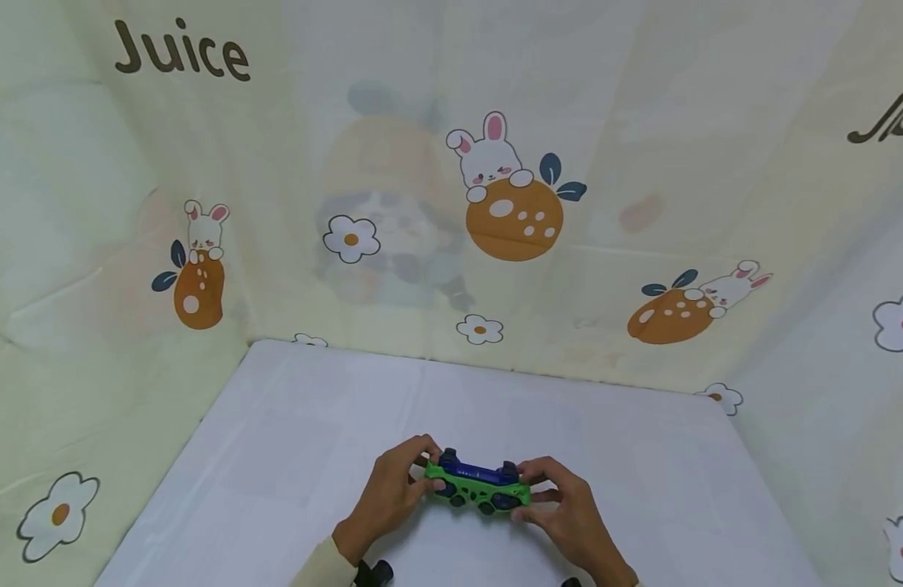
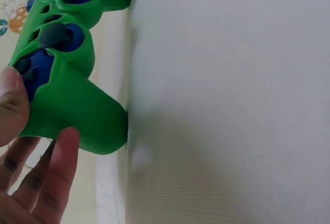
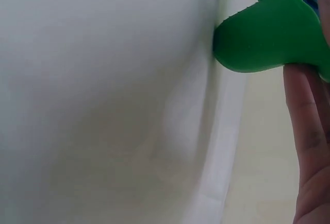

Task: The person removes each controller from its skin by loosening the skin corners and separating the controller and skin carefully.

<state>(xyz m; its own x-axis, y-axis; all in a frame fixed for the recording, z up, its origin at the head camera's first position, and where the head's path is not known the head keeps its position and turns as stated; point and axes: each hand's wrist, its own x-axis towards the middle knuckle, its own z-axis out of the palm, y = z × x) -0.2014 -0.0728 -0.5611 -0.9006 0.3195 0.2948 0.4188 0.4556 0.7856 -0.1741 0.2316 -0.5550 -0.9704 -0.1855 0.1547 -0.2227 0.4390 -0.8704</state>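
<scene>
A blue game controller in a green cover (image 1: 477,487) stands on its grip ends near the front of the white table, its dark thumbsticks facing me in the head view. My left hand (image 1: 393,487) pinches its left end, with the thumb on the front near the direction buttons and fingers behind. On the other end, my right hand (image 1: 569,509) holds the controller between thumb and fingers. In the left wrist view both handles of the controller (image 2: 77,105) meet the tabletop. The right wrist view shows one green handle (image 3: 263,33) touching the surface, with fingers (image 3: 307,126) beside it.
A white table (image 1: 275,456) spreads around the hands. Behind it hangs a cream cloth (image 1: 605,98) printed with rabbits, oranges and flowers, and similar cloth flanks both sides. A small black object (image 1: 378,573) shows by the left wrist.
</scene>
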